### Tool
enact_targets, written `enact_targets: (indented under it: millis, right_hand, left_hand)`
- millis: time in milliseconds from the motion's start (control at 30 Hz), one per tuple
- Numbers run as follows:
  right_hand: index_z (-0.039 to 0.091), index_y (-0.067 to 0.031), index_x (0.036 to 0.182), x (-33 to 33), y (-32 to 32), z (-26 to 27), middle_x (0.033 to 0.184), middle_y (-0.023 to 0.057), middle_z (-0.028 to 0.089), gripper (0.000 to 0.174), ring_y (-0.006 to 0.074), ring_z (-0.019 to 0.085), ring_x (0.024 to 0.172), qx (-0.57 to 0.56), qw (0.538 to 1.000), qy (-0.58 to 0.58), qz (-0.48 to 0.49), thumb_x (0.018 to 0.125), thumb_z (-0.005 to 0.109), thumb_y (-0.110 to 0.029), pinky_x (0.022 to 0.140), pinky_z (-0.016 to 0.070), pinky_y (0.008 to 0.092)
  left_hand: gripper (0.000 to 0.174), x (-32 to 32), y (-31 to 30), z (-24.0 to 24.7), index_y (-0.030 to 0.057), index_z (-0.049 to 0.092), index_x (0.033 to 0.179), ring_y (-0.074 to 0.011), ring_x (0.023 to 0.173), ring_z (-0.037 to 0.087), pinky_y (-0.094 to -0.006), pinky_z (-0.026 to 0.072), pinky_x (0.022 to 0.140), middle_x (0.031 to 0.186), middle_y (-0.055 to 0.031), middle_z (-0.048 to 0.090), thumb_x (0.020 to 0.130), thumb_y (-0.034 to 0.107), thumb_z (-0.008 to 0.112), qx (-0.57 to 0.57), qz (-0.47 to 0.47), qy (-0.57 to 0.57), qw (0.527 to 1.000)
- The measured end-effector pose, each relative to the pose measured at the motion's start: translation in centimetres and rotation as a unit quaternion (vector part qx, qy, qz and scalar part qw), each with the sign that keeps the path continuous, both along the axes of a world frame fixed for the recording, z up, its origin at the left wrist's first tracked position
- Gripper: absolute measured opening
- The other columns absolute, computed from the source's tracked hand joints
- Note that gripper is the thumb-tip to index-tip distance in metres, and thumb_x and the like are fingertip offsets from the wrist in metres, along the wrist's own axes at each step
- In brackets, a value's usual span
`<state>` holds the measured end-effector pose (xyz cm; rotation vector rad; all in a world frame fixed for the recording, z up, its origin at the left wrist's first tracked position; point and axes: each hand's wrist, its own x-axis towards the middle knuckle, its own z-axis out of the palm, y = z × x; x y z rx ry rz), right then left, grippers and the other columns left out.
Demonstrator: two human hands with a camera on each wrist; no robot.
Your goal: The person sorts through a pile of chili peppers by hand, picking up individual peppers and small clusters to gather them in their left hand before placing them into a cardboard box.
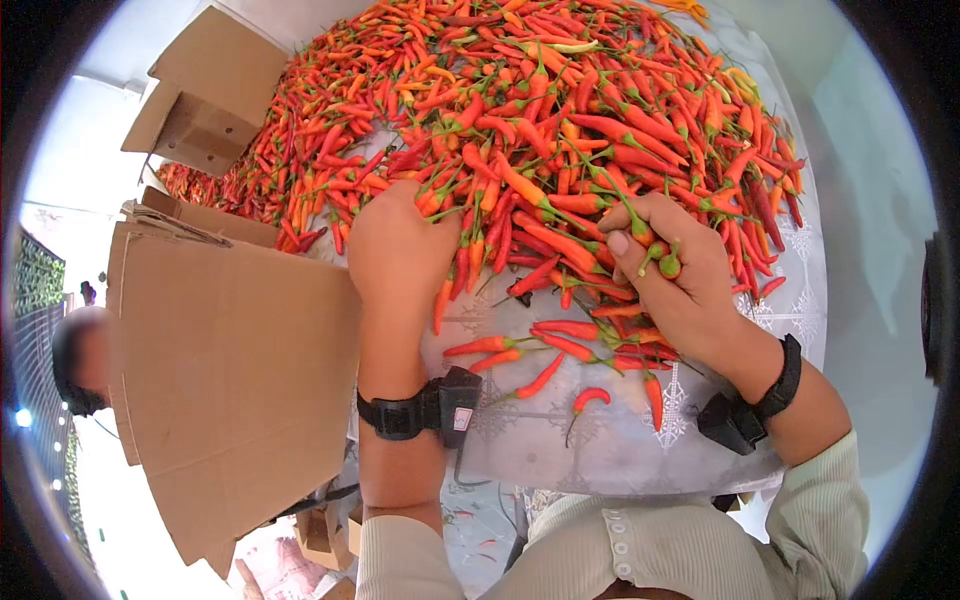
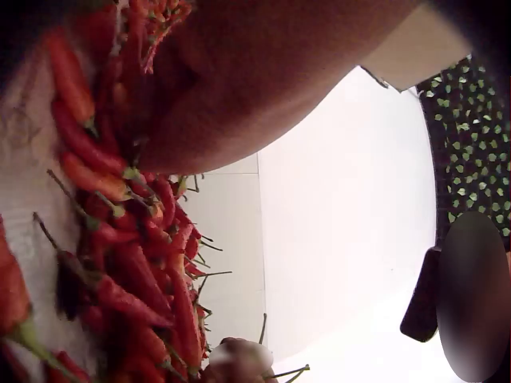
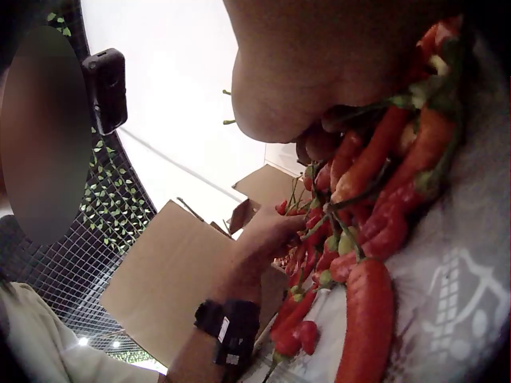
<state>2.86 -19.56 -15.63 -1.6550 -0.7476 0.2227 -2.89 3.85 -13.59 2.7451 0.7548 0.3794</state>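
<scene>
A large heap of red and orange chilli peppers (image 1: 520,150) covers the table. At its near left edge, my left hand (image 1: 400,245) reaches in among the chillies; its fingers are hidden behind the back of the hand. In the right wrist view this left hand (image 3: 271,235) touches the heap's side. My right hand (image 1: 680,270) is at the right front of the heap, thumb and fingers curled round a few chillies, whose green stem ends (image 1: 668,262) poke out of the grip. Several loose chillies (image 1: 570,345) lie in front, between the two wrists.
A big open cardboard box (image 1: 240,370) stands close against my left forearm, with another box flap (image 1: 205,90) behind it. A patterned pale tablecloth (image 1: 540,440) shows at the table's near side. Another person (image 1: 85,360) is at the far left, partly behind the box.
</scene>
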Motion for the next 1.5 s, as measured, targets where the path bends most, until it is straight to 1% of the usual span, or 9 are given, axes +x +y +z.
enact_targets:
  millis: [167,300,400,600,800,1000,1100,1300,1500]
  right_hand:
    - [0.058,-0.0014,0.097,0.0,0.1,-0.4,0.083,0.0117,0.06,0.011,0.0226,0.061,0.076,-0.003,1.0,-0.009,-0.007,0.09,0.058,-0.01,0.071,0.0475,0.0325]
    - [0.058,-0.0021,0.096,0.2,0.0,-0.4,0.081,0.0122,0.059,0.012,0.0248,0.061,0.076,-0.003,1.0,-0.014,0.0,0.09,0.058,-0.013,0.07,0.0479,0.0335]
    - [0.058,-0.0022,0.096,0.2,0.0,-0.5,0.081,0.0124,0.059,0.012,0.0254,0.061,0.075,0.001,1.0,-0.012,-0.001,0.091,0.057,-0.013,0.07,0.048,0.0338]
    - [0.058,-0.0023,0.096,0.1,0.0,-0.2,0.081,0.0126,0.06,0.012,0.0263,0.062,0.076,-0.009,1.0,-0.01,-0.002,0.091,0.058,-0.013,0.069,0.0483,0.0342]
    - [0.058,-0.0021,0.096,0.2,0.0,-0.3,0.082,0.0129,0.06,0.012,0.0265,0.062,0.076,-0.011,1.0,-0.024,-0.007,0.09,0.058,-0.012,0.069,0.0484,0.0343]
    - [0.058,-0.002,0.096,0.1,0.0,-0.2,0.082,0.0127,0.06,0.012,0.0263,0.063,0.076,-0.014,1.0,-0.021,-0.005,0.09,0.058,-0.012,0.069,0.0487,0.0339]
    - [0.058,-0.0021,0.096,0.2,0.1,-0.2,0.082,0.0127,0.06,0.012,0.0261,0.063,0.076,-0.017,0.999,-0.029,-0.007,0.09,0.058,-0.012,0.069,0.0488,0.0336]
    - [0.059,-0.0024,0.097,0.2,0.0,-0.1,0.083,0.0128,0.061,0.012,0.0262,0.063,0.077,-0.028,0.999,-0.032,-0.008,0.089,0.059,-0.012,0.07,0.0491,0.0338]
    - [0.059,-0.0024,0.097,0.2,0.0,-0.2,0.082,0.0128,0.06,0.012,0.0266,0.063,0.076,-0.02,0.999,-0.031,-0.006,0.09,0.058,-0.012,0.07,0.0487,0.0342]
  left_hand:
    - [0.023,-0.5,0.6,0.5,0.0028,0.067,0.091,-0.0224,0.065,0.063,-0.0324,0.0481,0.058,0.077,-0.0092,0.068,0.074,0.017,0.073,-0.243,-0.041,-0.088,0.965]
    - [0.03,-1.1,0.3,2.1,0.0005,0.064,0.1,-0.006,0.052,0.052,-0.0175,0.0345,0.043,0.076,-0.0017,0.065,0.073,0.009,0.075,-0.58,-0.037,-0.148,0.8]
    - [0.036,-1.2,0.5,1.3,0.0,0.061,0.106,-0.0059,0.048,0.048,-0.0167,0.0265,0.038,0.075,-0.0042,0.064,0.073,0.009,0.073,-0.676,-0.076,-0.161,0.715]
    - [0.039,-1.0,1.1,0.7,-0.0054,0.054,0.114,-0.0108,0.067,0.054,-0.0173,0.0389,0.04,0.086,-0.0087,0.056,0.083,0.018,0.058,-0.789,-0.165,-0.119,0.579]
    - [0.036,-0.9,1.2,1.4,-0.0007,0.052,0.116,-0.0109,0.066,0.053,-0.0172,0.0412,0.041,0.087,-0.0063,0.055,0.088,0.02,0.057,-0.868,-0.097,-0.204,0.442]
    - [0.023,-1.2,1.6,1.4,0.0034,0.061,0.095,-0.0104,0.065,0.059,-0.018,0.0372,0.044,0.073,-0.0024,0.062,0.079,0.015,0.073,-0.506,-0.039,-0.198,0.838]
    - [0.023,-0.9,0.8,1.4,0.0015,0.063,0.087,-0.0107,0.061,0.059,-0.0238,0.0426,0.05,0.068,-0.0036,0.063,0.078,0.018,0.075,-0.333,-0.023,-0.139,0.932]
    - [0.024,-0.4,1.1,-0.7,-0.0021,0.063,0.081,-0.0122,0.057,0.058,-0.0307,0.0477,0.058,0.071,-0.0076,0.064,0.073,0.016,0.076,-0.229,-0.104,-0.004,0.968]
    - [0.021,-0.9,0.5,0.8,0.0029,0.063,0.089,-0.0078,0.051,0.051,-0.0245,0.0388,0.047,0.067,-0.0016,0.06,0.076,0.014,0.074,-0.5,-0.082,-0.038,0.861]
